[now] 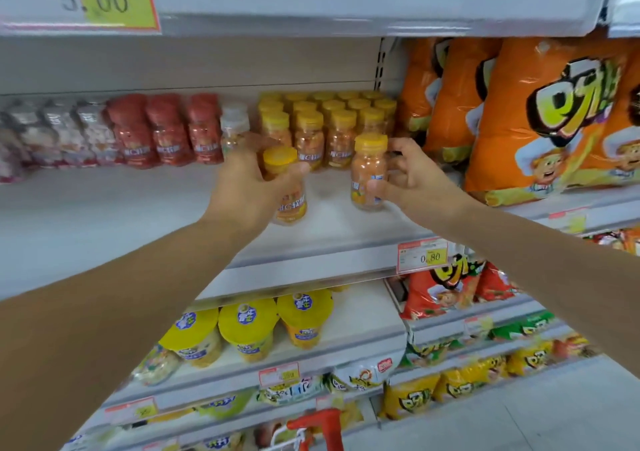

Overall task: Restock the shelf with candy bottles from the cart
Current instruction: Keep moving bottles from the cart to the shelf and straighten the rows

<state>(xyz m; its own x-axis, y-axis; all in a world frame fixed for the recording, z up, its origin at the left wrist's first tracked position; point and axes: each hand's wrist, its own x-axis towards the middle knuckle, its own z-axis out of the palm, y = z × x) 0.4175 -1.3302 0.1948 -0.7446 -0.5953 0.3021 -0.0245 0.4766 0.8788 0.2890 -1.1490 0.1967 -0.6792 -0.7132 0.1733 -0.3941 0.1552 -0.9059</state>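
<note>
- Left hand (249,191) reaches forward on an outstretched arm, its fingers curled round a yellow-capped candy bottle (285,187) that leans slightly to the left.
- Right hand (412,177) pinches a second candy bottle (369,170) from the right side, thumb low on the label and fingers spread behind it; this bottle is upright.
- Below the arms, at the bottom edge of the view, the red cart handle (322,423) shows.
- Both held bottles are low over the front part of the white shelf (104,215), near each other but apart; whether their bases touch it is unclear.
- A price tag (422,255) hangs on the shelf's front lip, below the right hand.
- One level down stand yellow-lidded tubs (249,326).
- Behind the held bottles, rows of yellow-capped bottles (325,121) stand packed together at the back of the shelf.
- Left of those rows is a clear-capped bottle (234,128), then red-capped bottles (166,128).
- Right of the rows, orange snack bags (536,115) stand upright.
</note>
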